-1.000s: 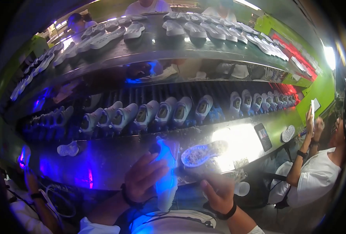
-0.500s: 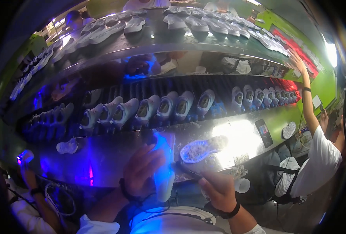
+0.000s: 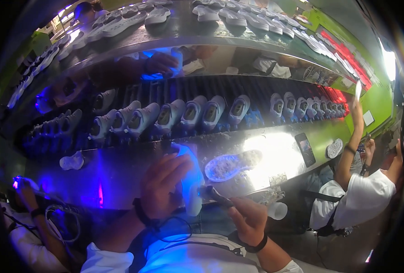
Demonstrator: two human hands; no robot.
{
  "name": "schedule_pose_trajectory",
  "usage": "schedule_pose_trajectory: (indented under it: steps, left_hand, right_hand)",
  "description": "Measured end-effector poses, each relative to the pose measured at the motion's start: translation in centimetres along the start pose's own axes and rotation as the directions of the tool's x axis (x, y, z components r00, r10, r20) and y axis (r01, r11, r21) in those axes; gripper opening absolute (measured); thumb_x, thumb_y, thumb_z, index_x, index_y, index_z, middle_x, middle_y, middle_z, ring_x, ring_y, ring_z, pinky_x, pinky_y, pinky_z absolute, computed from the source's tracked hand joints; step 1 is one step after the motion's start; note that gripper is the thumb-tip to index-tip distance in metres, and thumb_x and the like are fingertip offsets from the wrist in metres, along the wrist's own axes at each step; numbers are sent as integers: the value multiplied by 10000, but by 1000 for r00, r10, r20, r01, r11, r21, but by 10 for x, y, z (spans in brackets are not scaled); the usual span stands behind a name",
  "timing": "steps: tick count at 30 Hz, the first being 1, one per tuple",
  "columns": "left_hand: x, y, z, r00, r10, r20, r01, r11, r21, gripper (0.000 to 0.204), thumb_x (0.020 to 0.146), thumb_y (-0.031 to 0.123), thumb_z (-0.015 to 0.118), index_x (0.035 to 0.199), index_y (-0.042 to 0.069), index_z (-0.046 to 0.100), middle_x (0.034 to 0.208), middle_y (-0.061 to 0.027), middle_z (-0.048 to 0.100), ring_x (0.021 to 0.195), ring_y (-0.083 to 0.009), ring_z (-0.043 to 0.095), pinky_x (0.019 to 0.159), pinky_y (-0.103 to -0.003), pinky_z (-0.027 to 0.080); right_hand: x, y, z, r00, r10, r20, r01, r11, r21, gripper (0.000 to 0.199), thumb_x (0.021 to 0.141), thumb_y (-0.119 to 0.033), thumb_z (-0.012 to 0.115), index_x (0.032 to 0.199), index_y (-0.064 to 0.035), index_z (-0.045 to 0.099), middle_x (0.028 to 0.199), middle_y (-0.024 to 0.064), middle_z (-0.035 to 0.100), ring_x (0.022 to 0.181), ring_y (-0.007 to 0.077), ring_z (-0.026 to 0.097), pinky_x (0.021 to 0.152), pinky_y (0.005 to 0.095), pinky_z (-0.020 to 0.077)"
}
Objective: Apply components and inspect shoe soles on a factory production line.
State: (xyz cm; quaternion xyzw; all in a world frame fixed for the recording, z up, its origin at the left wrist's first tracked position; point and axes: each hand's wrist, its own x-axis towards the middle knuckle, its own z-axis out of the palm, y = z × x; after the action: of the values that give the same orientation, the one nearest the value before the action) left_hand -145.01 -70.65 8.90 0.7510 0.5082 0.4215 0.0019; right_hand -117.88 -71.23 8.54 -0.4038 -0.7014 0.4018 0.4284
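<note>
Under blue light, a pale shoe sole (image 3: 192,182) stands on edge near the front of the bench. My left hand (image 3: 167,179) is closed around its left side. A small brush (image 3: 215,194) with a dark head is in my right hand (image 3: 251,219), its fingers wrapped round the handle. The brush head is at the sole's right edge, near the lower end; whether it touches cannot be made out. Just beyond the brush, another sole (image 3: 231,166) lies on the metal bench (image 3: 120,175), its inner side up.
White shoes (image 3: 193,113) stand in a row on a dark conveyor (image 3: 252,86). Soles (image 3: 256,29) line the shelf above. A phone (image 3: 305,149) and a sole (image 3: 334,148) lie to the right, near a white cup (image 3: 277,210). Co-workers sit at left and right (image 3: 356,200).
My left hand has come in closer around the sole, and the brush has stayed by its right edge. The co-worker at right has drawn an arm back from the shelf, a sole in hand.
</note>
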Motion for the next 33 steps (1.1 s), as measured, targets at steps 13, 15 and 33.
schedule_pose_trajectory:
  steps: [13,15,33]
  left_hand:
    - [8,7,-9,992,-121,27,120,992,31,599,633,-45,680,1224,48,711,1254,-150,713,1121,-361,695,961,-467,565]
    - [8,8,-11,982,-175,68,172,984,50,601,634,-38,688,1230,42,697,1248,-159,714,1128,-367,693,956,-463,566]
    - [-1,8,-33,863,-361,353,394,919,-26,495,599,161,857,1076,48,788,992,-188,775,905,-392,754,818,-432,603]
  right_hand:
    - [-13,7,17,991,-123,-44,124,992,25,221,908,-51,762,1092,68,736,735,121,634,568,196,579,528,301,415]
    - [-12,4,15,993,-108,-42,108,994,-4,217,910,-52,761,1091,66,735,735,117,631,567,192,577,526,298,414]
    - [26,-18,-11,981,-177,74,188,963,-191,222,869,-81,771,1055,38,756,705,104,612,575,195,592,537,308,437]
